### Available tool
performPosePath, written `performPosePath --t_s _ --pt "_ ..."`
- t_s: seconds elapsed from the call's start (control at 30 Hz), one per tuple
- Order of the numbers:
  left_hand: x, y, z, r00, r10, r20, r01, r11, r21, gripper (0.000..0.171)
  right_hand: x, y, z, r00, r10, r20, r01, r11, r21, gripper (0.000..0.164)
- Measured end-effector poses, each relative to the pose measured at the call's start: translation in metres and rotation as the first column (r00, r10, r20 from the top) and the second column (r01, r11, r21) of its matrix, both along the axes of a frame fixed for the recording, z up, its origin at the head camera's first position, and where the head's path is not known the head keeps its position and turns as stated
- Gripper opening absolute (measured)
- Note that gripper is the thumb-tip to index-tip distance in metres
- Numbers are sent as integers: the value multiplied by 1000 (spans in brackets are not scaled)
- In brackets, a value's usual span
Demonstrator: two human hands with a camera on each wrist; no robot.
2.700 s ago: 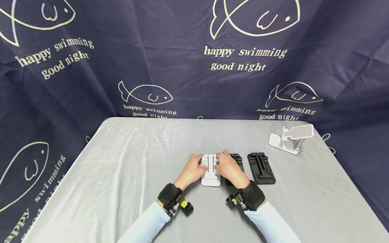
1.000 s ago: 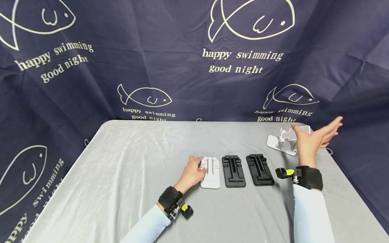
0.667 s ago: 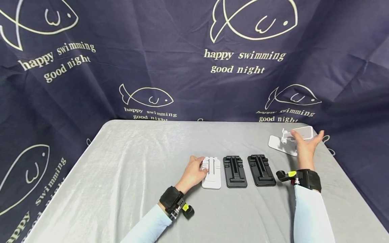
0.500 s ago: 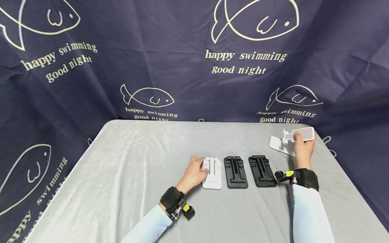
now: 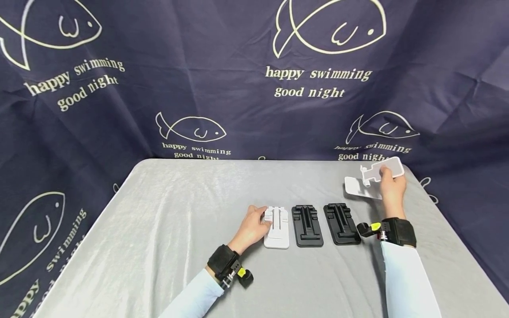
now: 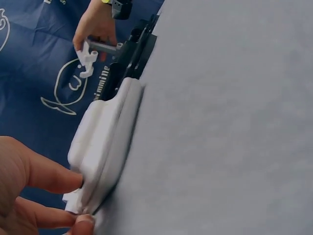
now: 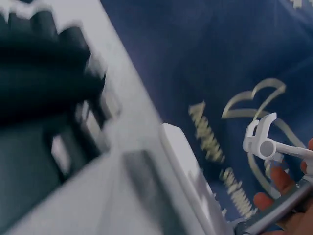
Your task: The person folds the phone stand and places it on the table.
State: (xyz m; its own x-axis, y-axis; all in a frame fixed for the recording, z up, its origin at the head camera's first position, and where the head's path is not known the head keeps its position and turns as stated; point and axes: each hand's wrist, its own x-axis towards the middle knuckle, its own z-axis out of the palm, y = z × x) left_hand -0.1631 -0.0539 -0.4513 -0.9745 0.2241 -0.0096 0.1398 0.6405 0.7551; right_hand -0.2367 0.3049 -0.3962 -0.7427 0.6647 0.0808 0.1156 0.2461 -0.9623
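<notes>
My left hand (image 5: 249, 228) pinches the left edge of a folded white phone stand (image 5: 277, 239) lying on the table. In the left wrist view, thumb and fingertips meet at one end of that white stand (image 6: 105, 137). At the back right, my right hand (image 5: 393, 194) grips an unfolded white phone stand (image 5: 395, 165) by its upper plate and arm, the thumb across the plate. Its base (image 7: 188, 171) is tilted off the tabletop, with a shadow beneath, in the right wrist view. The palm and the arm hide part of this stand.
Two folded black phone stands, a middle one (image 5: 308, 232) and a right one (image 5: 342, 227), lie in a row beside the folded white one. The grey cloth-covered table (image 5: 191, 198) ends at a dark blue printed curtain (image 5: 238, 79) behind.
My right hand has left the folded white stand, reached to the back right, taken hold of the unfolded white stand and lifted it slightly leftward. My left hand has stayed put.
</notes>
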Motion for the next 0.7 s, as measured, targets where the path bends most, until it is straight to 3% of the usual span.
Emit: performPosePath --t_s 0.13,0.23,0.33,0.4,0.47,0.53,0.63,0.7 --pt "-6 -7 10 999 -9 33 8 999 38 48 2 -24 23 996 78 -38 -80 994 -70 9" --pt "-13 -10 24 997 44 58 -50 993 107 48 6 -46 40 983 158 -89 -170 973 -155 9" --pt "-21 -11 39 993 113 46 -121 968 218 47 12 -68 56 946 281 -163 -309 933 -186 9" --pt "-25 -9 49 989 136 54 -146 932 332 47 17 -83 67 899 383 -212 -422 886 -190 9" --pt "-26 -6 57 988 127 89 -154 870 469 49 22 -99 76 840 479 -255 -527 833 -170 12" --pt "-25 -2 62 988 64 139 -137 782 609 51 26 -114 84 764 568 -305 -629 761 -158 16" --pt "-21 6 65 972 -110 210 -97 625 775 56 31 -135 93 640 674 -368 -753 645 -129 22" --pt "-18 11 64 935 -257 244 -79 520 851 61 33 -146 98 565 730 -384 -812 574 -104 25"
